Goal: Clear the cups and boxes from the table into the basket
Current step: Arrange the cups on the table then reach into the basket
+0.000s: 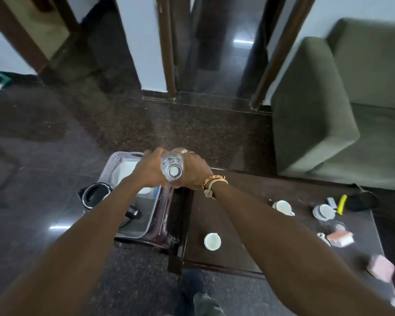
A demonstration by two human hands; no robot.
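Observation:
Both my hands meet on a clear drinking glass (172, 168), its base turned toward me, held above the right edge of the grey basket (111, 166). My left hand (149, 167) grips its left side and my right hand (193, 171) grips its right side. The basket stands beside the dark table's (235, 224) left end and holds a white box (127, 171). On the table lie a white cup (212, 241), a second cup on its side (283, 207), a third (326, 211), and pink boxes (340, 238) (382, 267).
A black kettle (96, 196) sits at the basket's left side. A green sofa (328, 99) stands behind the table. A yellow item (341, 203) and a black object (360, 200) lie at the table's far right. Dark polished floor surrounds everything.

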